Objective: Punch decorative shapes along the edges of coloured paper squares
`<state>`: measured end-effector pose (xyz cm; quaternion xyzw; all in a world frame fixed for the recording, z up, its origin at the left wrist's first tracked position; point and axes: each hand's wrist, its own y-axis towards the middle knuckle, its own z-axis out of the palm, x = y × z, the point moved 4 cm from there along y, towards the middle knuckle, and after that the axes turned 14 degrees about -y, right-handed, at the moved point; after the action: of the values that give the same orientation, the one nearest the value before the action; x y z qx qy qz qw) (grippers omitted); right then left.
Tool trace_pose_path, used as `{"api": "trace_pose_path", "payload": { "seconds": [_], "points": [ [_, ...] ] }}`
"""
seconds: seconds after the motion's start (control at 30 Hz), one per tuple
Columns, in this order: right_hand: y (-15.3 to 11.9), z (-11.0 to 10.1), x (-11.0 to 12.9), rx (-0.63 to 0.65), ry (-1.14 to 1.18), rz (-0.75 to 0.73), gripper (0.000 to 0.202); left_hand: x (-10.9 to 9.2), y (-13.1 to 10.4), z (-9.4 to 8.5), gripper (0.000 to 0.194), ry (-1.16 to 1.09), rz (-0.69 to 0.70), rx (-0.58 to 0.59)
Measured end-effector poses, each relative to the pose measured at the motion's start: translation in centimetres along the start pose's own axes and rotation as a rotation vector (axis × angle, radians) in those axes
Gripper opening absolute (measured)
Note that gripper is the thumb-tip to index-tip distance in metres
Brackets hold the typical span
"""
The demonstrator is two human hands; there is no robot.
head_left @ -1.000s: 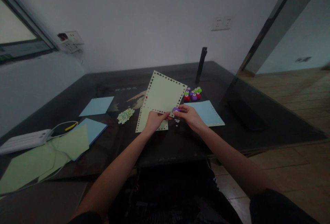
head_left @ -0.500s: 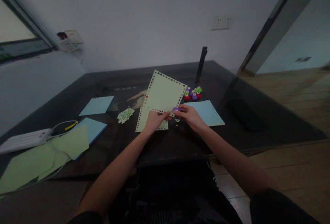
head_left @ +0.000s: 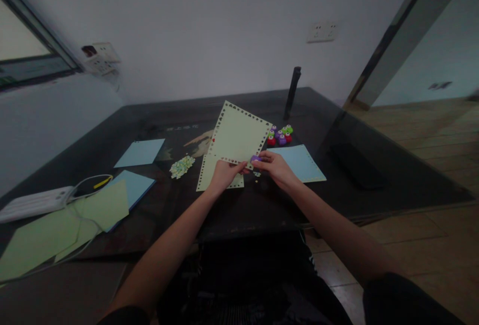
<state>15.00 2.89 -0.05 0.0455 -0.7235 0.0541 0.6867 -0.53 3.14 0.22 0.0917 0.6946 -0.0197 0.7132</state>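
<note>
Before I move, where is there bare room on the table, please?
Bare: between the black stick and flat black object, and between the paper scraps and near table edge. Crowded: around left hand and right hand, and under the cable.

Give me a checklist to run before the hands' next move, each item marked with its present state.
1. Left hand grips the raised sheet: ok, at its lower edge.
2. Right hand holds the purple punch: ok, by the sheet's lower right corner.
3. Purple punch lined up on the edge: cannot tell, fingers and small size hide the fit.
4. Other punches off the blue sheet: ok, grouped just beyond it.
5. All cutouts in one pile: not ok, the pile is at left, but a loose bit lies below the purple punch.
</note>
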Motion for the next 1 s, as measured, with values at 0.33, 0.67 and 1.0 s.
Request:
{"api": "trace_pose_path", "payload": {
  "seconds": [0.33, 0.67, 1.0],
  "points": [
    [0.16, -0.02, -0.21, 0.0, 0.004, -0.019, 0.033, -0.02, 0.02, 0.05, 0.013, 0.023, -0.012, -0.012],
    [0.24, -0.1, -0.26, -0.003, 0.011, -0.041, 0.031, -0.36, -0.09, 0.23, 0.011, 0.024, -0.015, -0.031],
    [0.14, -0.09, -0.1, -0.003, 0.01, -0.041, 0.032, 0.02, 0.0, 0.04, 0.013, 0.037, 0.004, -0.008]
  ]
}}
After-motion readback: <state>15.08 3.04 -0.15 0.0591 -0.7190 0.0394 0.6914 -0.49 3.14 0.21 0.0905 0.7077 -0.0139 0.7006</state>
